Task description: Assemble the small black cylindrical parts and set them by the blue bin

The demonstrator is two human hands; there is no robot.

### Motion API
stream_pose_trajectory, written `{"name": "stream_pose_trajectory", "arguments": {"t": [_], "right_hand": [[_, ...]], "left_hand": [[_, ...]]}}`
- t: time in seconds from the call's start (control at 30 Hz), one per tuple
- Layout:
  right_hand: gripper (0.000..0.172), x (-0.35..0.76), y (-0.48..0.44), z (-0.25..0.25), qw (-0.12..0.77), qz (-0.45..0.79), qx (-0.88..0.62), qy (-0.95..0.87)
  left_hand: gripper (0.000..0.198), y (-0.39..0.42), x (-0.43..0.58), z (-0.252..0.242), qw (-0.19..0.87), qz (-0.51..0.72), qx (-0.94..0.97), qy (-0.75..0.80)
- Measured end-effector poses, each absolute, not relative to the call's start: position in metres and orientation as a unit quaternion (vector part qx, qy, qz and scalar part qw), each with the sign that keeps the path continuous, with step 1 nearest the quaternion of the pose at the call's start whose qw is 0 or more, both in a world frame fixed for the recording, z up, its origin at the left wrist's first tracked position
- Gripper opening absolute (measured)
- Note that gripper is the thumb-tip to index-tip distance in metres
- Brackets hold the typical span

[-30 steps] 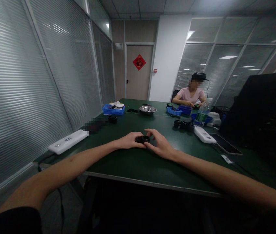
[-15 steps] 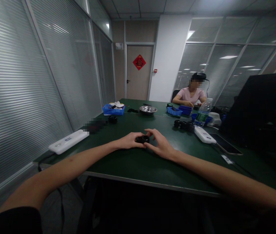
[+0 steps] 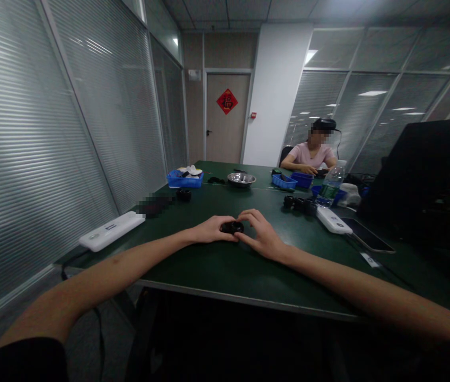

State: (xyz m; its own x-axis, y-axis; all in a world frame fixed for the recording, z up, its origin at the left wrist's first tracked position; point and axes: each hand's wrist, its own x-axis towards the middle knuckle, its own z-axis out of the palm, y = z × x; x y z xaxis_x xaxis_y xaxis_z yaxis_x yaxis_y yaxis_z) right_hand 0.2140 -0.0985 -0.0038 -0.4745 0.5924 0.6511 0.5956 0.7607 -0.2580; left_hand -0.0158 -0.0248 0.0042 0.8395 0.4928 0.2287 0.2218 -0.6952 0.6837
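A small glossy black part with a round opening (image 3: 232,227) is held just above or on the green table, in front of me. My left hand (image 3: 213,229) grips its left end, thumb on the near side and fingers on the far side. My right hand (image 3: 263,237) curves round the right end, thumb tip at the near edge and index fingertip at the far edge, close to the left fingertips. A gap shows between the right palm and the part. Whether the part touches the table is hidden.
Several black round parts (image 3: 299,203) lie to the right, another (image 3: 184,195) to the left. Further back stand a metal bowl (image 3: 241,180), a blue tray (image 3: 185,180) and a water bottle (image 3: 331,184). White power banks (image 3: 112,231) flank me. Another person (image 3: 312,156) sits opposite.
My right index finger has shifted very slightly at the part's far edge. The left hand and the black part stay in place.
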Motion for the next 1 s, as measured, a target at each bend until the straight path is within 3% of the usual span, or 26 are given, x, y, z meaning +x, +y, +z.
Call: {"name": "stream_pose_trajectory", "arguments": {"t": [0.13, 1.0], "right_hand": [[0.016, 0.2152, -0.0975, -0.0038, 0.362, -0.017, -0.341, -0.867], [0.012, 0.2122, -0.1002, -0.0018, 0.349, -0.002, -0.304, -0.886]], "left_hand": [[0.050, -0.0263, -0.0155, 0.0056, 0.336, 0.201, 0.901, 0.185], [0.051, -0.0255, -0.0157, 0.0043, 0.349, 0.212, 0.894, 0.183]]}}
